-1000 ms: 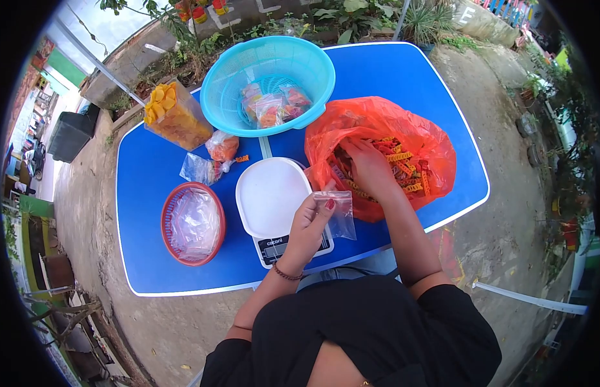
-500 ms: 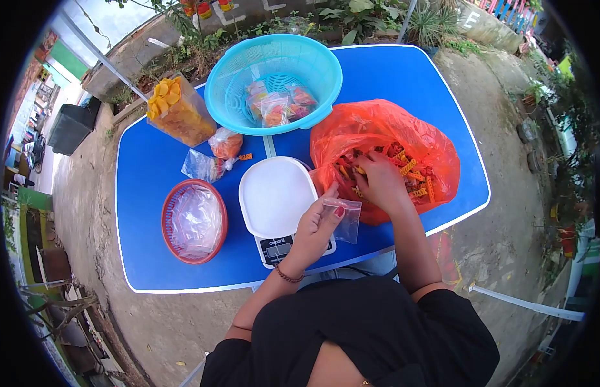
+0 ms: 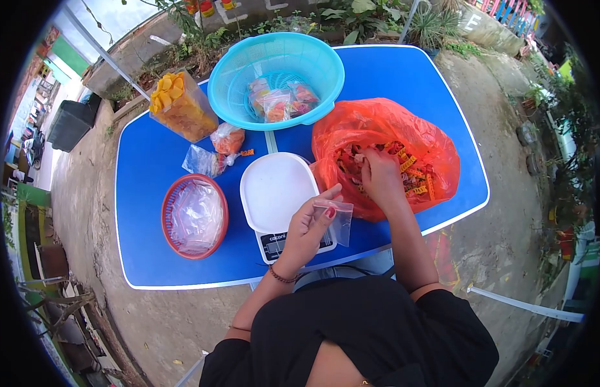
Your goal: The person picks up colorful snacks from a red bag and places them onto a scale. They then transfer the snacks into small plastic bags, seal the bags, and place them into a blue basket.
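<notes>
My left hand (image 3: 306, 229), just over the front of the white kitchen scale (image 3: 279, 192), pinches a small clear zip bag (image 3: 342, 226) between thumb and fingers. The bag hangs to the right of the thumb and looks flat. My right hand (image 3: 382, 177) is inside the mouth of a red plastic bag (image 3: 435, 145), its fingers curled in on spiral snack pieces (image 3: 409, 164) coloured orange, yellow and dark red. The palm and part of the fingertips are hidden from me. Nothing lies on the scale's platform.
A turquoise basket (image 3: 222, 97) at the back holds several filled packets. Left of it are a clear bag of yellow chips (image 3: 184, 113) and small snack packets (image 3: 206, 160). An orange-red basket (image 3: 224, 219) contains clear plastic bags. Everything stands on a blue table (image 3: 145, 271).
My right hand has drawn back slightly and its fingers have curled closed among the snack pieces. My left hand still holds the zip bag, raised slightly. The view has shifted a little.
</notes>
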